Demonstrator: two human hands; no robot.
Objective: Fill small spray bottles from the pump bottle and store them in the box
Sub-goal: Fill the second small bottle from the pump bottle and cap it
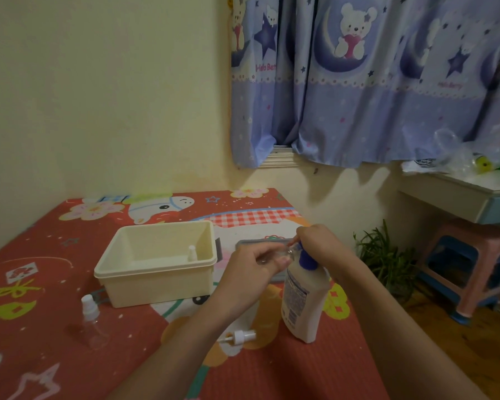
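Left hand (254, 262): your fingers curl round a small clear spray bottle (274, 255), uncapped, held on its side with the neck pointing at the pump nozzle. Grip is closed on the bottle; how far the fingers wrap behind it you can't tell.
Right hand (319, 243): it sits on top of the pump head (306, 256), fingers bent down over it. Pump head is dark blue.
Pump bottle (302, 301): white, stands upright on the mat near the right edge, just under your right hand. Blue printed label on the side facing you; the writing is too small and blurred to read.
Loose spray cap (238, 336): white, with its dip tube, lies on its side on the mat in front of the pump bottle, between your forearms.
Box (153, 272): cream plastic, open top, sits left of your hands. One small bottle with a white cap (192, 253) stands inside, in the far right corner.
Second spray bottle (91, 320): clear, white cap on, upright on the mat, left of and nearer than the box.
Mat (41, 284): red, cartoon print, covers the surface under everything.
Curtain (372, 82): blue with bears and moons; reads "Hello Berry".
Stool (470, 264): pink and blue plastic, far right, on the floor.
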